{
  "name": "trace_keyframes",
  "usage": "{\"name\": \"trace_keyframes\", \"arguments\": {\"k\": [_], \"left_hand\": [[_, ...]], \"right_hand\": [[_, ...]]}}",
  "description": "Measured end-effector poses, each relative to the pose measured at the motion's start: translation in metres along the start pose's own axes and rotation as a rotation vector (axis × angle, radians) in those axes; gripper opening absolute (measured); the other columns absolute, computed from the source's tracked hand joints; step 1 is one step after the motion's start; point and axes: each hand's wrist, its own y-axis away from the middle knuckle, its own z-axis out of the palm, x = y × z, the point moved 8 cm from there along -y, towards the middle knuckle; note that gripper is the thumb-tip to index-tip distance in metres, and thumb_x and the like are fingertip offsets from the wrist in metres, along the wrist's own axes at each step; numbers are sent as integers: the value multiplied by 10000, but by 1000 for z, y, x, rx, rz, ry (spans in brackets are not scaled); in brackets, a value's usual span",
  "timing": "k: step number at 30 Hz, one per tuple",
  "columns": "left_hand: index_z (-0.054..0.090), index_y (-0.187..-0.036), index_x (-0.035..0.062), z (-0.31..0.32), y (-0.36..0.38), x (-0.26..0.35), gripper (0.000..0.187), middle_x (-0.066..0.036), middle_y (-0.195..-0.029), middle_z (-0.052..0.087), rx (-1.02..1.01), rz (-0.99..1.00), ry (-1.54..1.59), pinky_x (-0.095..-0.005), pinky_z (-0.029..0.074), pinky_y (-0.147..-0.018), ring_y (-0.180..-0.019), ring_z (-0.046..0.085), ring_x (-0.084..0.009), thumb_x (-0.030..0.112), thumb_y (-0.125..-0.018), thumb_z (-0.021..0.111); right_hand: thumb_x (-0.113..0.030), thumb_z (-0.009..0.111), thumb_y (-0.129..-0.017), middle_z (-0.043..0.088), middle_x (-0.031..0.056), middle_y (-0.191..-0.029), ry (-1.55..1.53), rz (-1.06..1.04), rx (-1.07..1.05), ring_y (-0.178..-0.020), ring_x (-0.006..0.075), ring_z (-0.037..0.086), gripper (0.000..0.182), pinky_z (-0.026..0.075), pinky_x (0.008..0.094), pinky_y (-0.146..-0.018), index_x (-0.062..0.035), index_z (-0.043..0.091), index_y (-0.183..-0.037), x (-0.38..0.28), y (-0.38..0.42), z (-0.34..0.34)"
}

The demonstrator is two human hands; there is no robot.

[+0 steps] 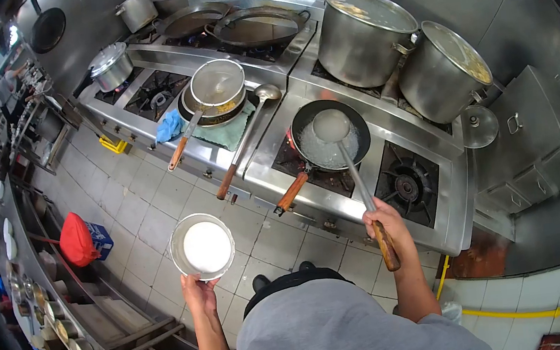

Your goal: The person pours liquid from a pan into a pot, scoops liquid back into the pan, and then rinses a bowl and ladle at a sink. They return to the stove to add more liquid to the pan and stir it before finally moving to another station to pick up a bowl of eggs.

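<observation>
My left hand [199, 294] grips the near rim of a round metal pot [174, 247] with white contents, held out over the floor. In my right hand [385, 221] is the wooden handle of a long ladle [356, 172]. The ladle's bowl rests in a black frying pan [296, 120], in pale, bubbling liquid. That pan sits on a stove burner, its wooden handle pointing toward me. Whether the ladle touches the pan's bottom is hidden.
Left of the pan, a strainer [218, 83] lies over another pan, beside a second ladle [268, 92]. Two large stockpots [358, 43] stand behind. A bare burner [405, 184] is at right. Shelves with bowls and containers line the left; a red bag [78, 239] is near them.
</observation>
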Motion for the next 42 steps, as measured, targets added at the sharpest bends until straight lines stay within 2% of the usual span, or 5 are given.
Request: {"name": "trace_keyframes", "arguments": {"k": [15, 25, 30, 33, 42], "left_hand": [[453, -1165, 41, 47, -13, 2, 395, -147, -1088, 574, -22, -1, 6, -413, 632, -611, -873, 655, -275, 33, -771, 435], [477, -1148, 13, 173, -27, 7, 312, -169, -1070, 598, -213, -9, -34, -384, 641, -593, -865, 678, -271, 22, -837, 453], [490, -1116, 19, 222, -39, -6, 279, -163, -1039, 611, -301, -27, -33, -366, 644, -576, -839, 682, -259, 5, -840, 447], [497, -1092, 25, 242, -49, -17, 263, -149, -1022, 603, -295, -27, -28, -370, 639, -562, -842, 665, -241, 3, -835, 448], [503, -952, 41, 304, -88, -44, 138, -113, -980, 592, -330, -6, -85, -398, 628, -564, -824, 640, -243, 12, -822, 466]], "right_hand": [[-1, 586, -813, 521, 2, -743, 314, -341, 179, -553, 81, 520, 749, 452, 228, -444, -31, 280, -1496, -150, 23, -18], [53, 556, -841, 525, 34, -789, 481, -188, 306, -502, 94, 514, 766, 427, 241, -443, -129, 258, -1522, -61, 3, -30], [-48, 641, -803, 651, 144, -1075, 1272, -197, 451, -936, 323, 644, 771, 481, 357, -880, -59, 296, -1492, -27, 14, -38], [-31, 619, -814, 642, 117, -1000, 971, -503, 341, -804, 266, 653, 755, 510, 329, -731, -60, 291, -1494, 1, 10, -50], [-68, 560, -874, 564, 60, -762, -39, 70, -57, -508, 125, 535, 629, 428, 247, -486, -11, 328, -1456, -27, 52, 3]]}}
